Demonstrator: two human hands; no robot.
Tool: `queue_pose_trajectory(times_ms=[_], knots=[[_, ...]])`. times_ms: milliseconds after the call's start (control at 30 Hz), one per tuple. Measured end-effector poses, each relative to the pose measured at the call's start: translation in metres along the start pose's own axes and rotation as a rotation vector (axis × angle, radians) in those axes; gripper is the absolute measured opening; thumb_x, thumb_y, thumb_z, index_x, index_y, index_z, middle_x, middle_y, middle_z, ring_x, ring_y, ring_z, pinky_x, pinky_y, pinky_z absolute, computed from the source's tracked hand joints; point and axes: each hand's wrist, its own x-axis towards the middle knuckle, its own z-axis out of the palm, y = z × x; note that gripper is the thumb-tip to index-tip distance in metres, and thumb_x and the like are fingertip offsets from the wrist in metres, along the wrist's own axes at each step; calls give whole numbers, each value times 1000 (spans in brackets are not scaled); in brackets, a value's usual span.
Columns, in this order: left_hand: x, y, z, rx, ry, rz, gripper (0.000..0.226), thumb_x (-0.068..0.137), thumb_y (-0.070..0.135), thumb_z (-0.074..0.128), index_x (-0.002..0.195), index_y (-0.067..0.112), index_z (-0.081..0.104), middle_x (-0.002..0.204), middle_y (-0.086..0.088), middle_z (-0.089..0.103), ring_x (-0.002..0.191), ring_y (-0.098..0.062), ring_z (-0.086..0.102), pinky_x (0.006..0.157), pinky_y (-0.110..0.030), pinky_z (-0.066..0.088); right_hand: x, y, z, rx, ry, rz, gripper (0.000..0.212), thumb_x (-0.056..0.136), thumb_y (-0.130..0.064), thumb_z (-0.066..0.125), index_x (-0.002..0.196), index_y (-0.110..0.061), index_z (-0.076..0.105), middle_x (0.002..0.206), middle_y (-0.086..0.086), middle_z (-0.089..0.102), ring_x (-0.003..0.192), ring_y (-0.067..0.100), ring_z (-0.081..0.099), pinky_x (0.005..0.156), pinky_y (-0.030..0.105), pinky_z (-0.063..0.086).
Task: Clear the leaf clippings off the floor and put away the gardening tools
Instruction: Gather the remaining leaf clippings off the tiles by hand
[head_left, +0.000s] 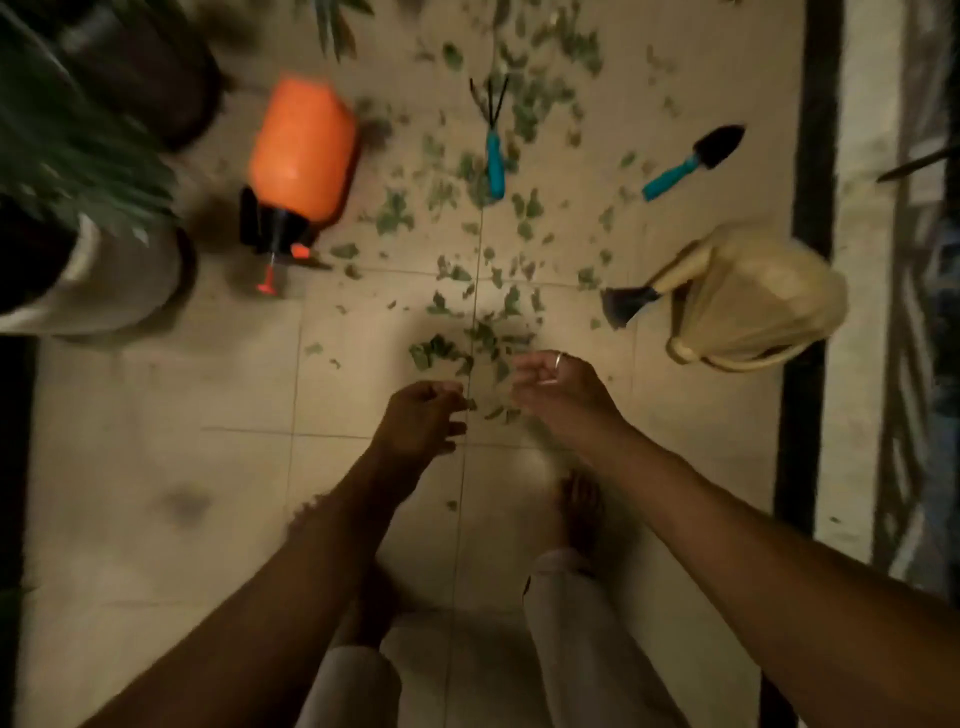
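Nearest to you are your own legs in pale trousers (582, 639) and your bare feet on the tiled floor (156, 467). Both your forearms reach forward over the tiles. Your left hand (423, 415) hangs above the floor with the fingers curled loosely inward; the frame is blurred, so you cannot tell whether that grip holds anything. Your right hand (553, 387), with a ring on one finger, is curled too, fingers bunched toward the palm, and here also the blur hides whether clippings are pinched inside.

Just beyond and between your hands lie the leaf clippings (457, 353), thickest along the tile seam and scattered on up the floor toward the far edge of the view. To your right, beside the dark strip at the floor's edge, a cream watering can (753, 306) lies with its dark spout head pointing toward the clippings. To your left a white pot (119, 280) stands with green foliage over it, and just beyond it an orange sprayer bottle (301, 150) lies tipped on the tiles, its black pump head nearest you.

Farther out, among the leaves, rests a hand rake (493, 145) with a teal handle, and to its right, apart from it, a small trowel (693, 161) with a matching teal handle and black blade.
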Motion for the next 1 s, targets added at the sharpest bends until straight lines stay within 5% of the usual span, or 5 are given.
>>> queue_pose_trajectory(times_ms=[333, 567, 667, 833, 1000], knots=[[165, -116, 0, 66, -70, -158, 12, 106, 21, 54, 102, 15, 64, 91, 0, 69, 72, -18, 67, 58, -26, 54, 176, 110, 118, -665, 94, -249, 61, 93, -24, 67, 150, -22, 44, 152, 6, 37, 136, 25, 40, 103, 36, 44], [184, -139, -27, 52, -63, -151, 13, 104, 27, 57, 107, 21, 68, 109, -1, 72, 88, -21, 70, 62, -27, 55, 213, 128, 137, -640, 147, -282, 27, 88, -41, 46, 103, -29, 64, 107, 5, 68, 100, 27, 64, 94, 51, 51], [188, -133, -38, -23, -13, -89, 17, 104, 28, 57, 112, 18, 69, 111, -4, 73, 87, -21, 69, 67, -30, 55, 214, 115, 122, -642, 69, -320, 23, 96, -29, 48, 98, -23, 71, 100, -4, 69, 83, -1, 57, 89, 31, 51], [196, -107, -33, -252, 74, 36, 20, 105, 36, 51, 107, 24, 67, 107, -3, 74, 95, -23, 73, 83, -38, 59, 203, 78, 105, -470, -111, -397, 19, 96, -17, 66, 110, -24, 77, 105, -12, 73, 87, -9, 64, 73, 1, 43], [209, -87, -25, -599, -145, 21, 61, 107, 56, 28, 124, 11, 66, 117, -10, 75, 108, -23, 73, 86, -36, 59, 188, 66, 124, -362, -272, -626, 19, 88, -3, 70, 96, -17, 79, 101, -12, 67, 90, -1, 65, 77, 21, 57]])
